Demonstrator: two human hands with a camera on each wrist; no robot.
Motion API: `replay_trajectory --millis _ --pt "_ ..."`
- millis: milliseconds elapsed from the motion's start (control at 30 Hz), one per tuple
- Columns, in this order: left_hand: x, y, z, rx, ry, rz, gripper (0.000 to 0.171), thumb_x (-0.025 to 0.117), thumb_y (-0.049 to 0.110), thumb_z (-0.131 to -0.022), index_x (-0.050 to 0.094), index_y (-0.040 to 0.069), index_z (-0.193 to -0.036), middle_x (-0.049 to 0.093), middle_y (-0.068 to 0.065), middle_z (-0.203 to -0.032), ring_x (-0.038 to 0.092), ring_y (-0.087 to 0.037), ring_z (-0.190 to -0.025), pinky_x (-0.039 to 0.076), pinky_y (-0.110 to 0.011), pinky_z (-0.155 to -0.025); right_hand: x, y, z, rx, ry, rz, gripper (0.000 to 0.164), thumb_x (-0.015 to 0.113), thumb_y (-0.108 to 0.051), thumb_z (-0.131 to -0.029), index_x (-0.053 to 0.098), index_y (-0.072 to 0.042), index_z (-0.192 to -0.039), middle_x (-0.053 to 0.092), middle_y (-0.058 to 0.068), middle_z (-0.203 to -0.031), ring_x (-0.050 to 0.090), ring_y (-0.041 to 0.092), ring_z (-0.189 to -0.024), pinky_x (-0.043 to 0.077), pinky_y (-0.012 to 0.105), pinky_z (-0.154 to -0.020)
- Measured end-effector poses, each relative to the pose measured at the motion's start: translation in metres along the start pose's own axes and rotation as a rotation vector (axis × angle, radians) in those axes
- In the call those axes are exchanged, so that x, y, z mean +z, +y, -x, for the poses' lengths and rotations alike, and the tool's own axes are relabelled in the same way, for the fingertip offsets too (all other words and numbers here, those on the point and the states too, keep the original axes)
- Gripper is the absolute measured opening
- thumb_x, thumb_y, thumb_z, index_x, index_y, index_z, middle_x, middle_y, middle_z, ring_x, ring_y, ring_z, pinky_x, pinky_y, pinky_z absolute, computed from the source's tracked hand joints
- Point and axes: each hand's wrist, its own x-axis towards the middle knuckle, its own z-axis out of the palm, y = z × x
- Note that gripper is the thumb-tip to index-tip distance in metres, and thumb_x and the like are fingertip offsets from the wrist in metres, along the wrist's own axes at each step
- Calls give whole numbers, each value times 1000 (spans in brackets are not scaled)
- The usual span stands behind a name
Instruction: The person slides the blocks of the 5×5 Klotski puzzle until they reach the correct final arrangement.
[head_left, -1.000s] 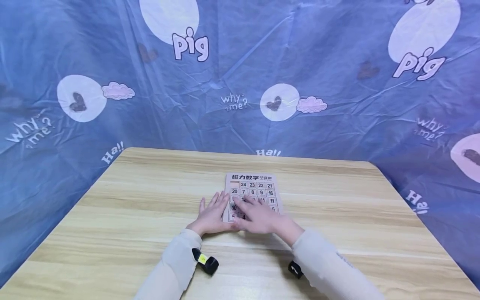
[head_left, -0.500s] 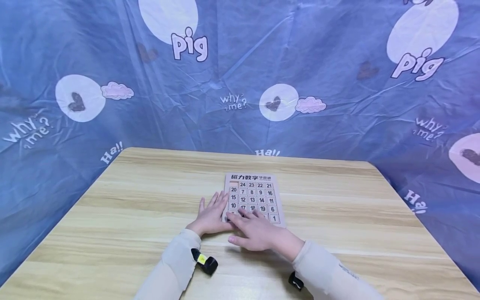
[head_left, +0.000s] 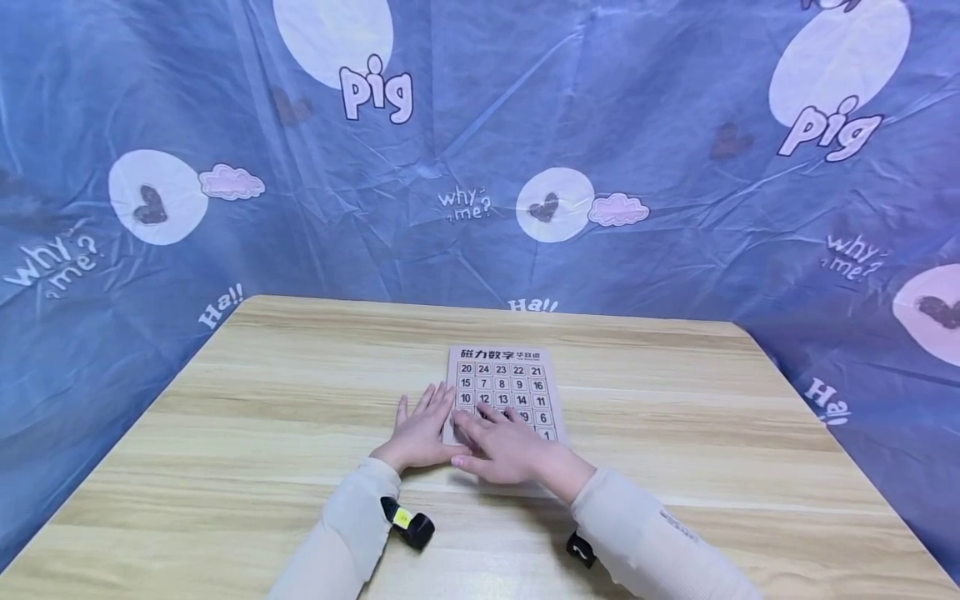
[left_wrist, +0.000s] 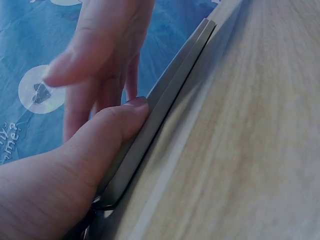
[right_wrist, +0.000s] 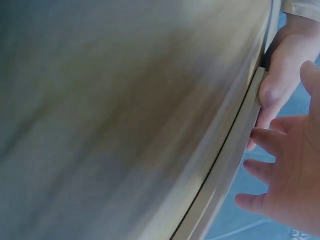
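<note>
A pale sliding number puzzle (head_left: 502, 384) lies flat on the table, with dark printed characters along its far edge and rows of numbered tiles. At its near left corner, my left hand (head_left: 418, 437) rests with long fingers along the left side. The left thumb (left_wrist: 125, 115) touches the near edge in the left wrist view. My right hand (head_left: 510, 450) reaches over the lower tiles, fingers extended, its fingertips on or just above the lower left ones. It hides most of the bottom rows. In the right wrist view its fingers (right_wrist: 260, 170) are spread beside the puzzle's edge.
The wood-grain table (head_left: 300, 400) extends around the puzzle on every side. Blue printed cloth (head_left: 420, 242) hangs behind and at both sides. Each sleeved wrist wears a black camera mount; the left mount (head_left: 408, 523) has a yellow label.
My right hand first drew back toward me, then moved slightly forward again. Tiles 20, 15 and 10 in the left column have slid up, filling the top left gap. My left hand stays put.
</note>
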Motion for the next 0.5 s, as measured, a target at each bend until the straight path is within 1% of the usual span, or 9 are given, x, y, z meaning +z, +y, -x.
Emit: replay_trajectory --millis 67,167,367,500 --pt "0 0 0 0 -3 3 100 61 59 -65 18 5 -137 13 -15 -141 6 -29 -128 -6 -56 -94 -2 1 4 -3 12 -14 71 24 -59 -85 19 -12 -138 25 4 -138 15 30 -126 13 55 -96" --pt "0 0 0 -7 -7 10 102 59 62 -64 17 6 -138 12 -14 -141 5 -28 -128 -7 -56 -94 -5 5 14 -9 33 -24 69 26 -57 -86 19 -12 -138 25 4 -138 17 31 -125 13 55 -96" --pt "-2 1 1 -16 1 28 106 54 70 -61 17 8 -138 12 -13 -141 5 -26 -128 -8 -54 -95 -10 17 47 3 45 -24 65 33 -52 -87 23 -12 -137 27 6 -138 17 31 -125 11 56 -95" --pt "-2 1 1 -19 -6 36 107 55 70 -60 17 8 -138 12 -13 -141 5 -26 -128 -8 -54 -95 -9 27 67 7 68 -17 63 37 -50 -87 28 -10 -136 30 9 -136 19 32 -124 14 58 -94"
